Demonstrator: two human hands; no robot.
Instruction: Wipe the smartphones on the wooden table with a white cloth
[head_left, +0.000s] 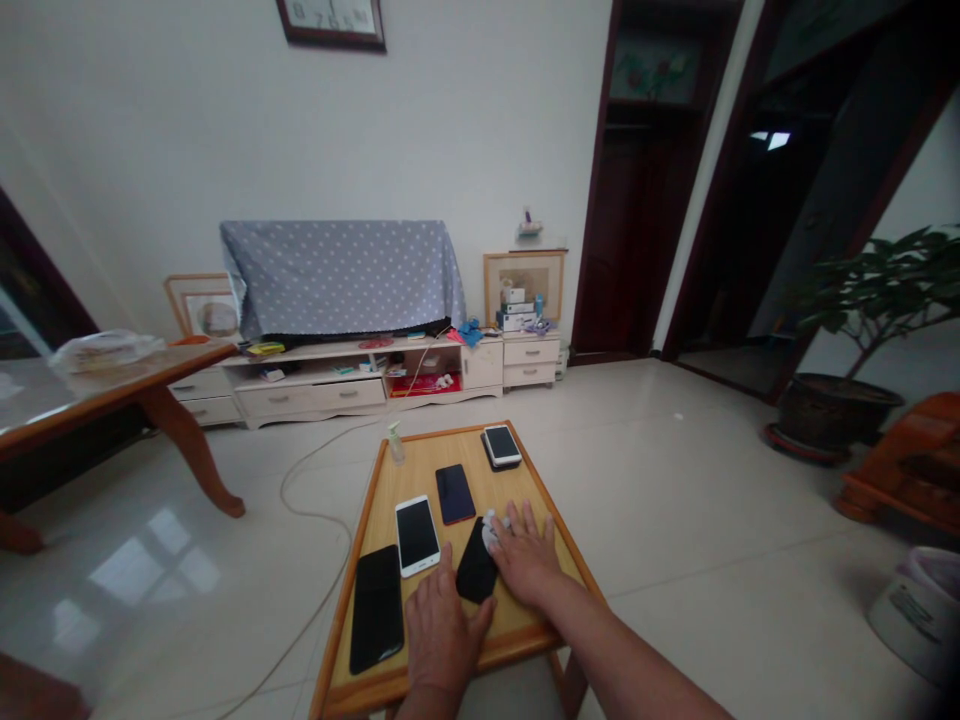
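The room has a glossy pale tile floor (pixel 600 470), with a cream TV cabinet (pixel 315 395) against the far wall under a grey polka-dot cloth (pixel 341 280). A dark wooden table (pixel 112 395) stands at the left, and a potted plant (pixel 862 300) stands at the right. A white cable (pixel 300 500) runs across the floor beside a low wooden table (pixel 420 470), which sits directly in front of the person and holds everything in reach. Five phones lie flat on it. A large black phone (pixel 376 608) lies at the near left, a white phone (pixel 417 535) just to its far right, and a dark blue phone (pixel 455 494) farther along. A white-faced phone (pixel 502 446) sits on a dark case at the far edge, and a black phone (pixel 476 563) lies between the hands. A small clear pump bottle (pixel 395 442) stands at the far left corner. The left hand (pixel 442 635) rests open, palm down, just beside the black phone's near end. The right hand (pixel 525 555) lies nearly flat with its fingers spread, over a small wad of white cloth (pixel 492 532) on that phone's far end; whether it grips the cloth, I cannot tell.
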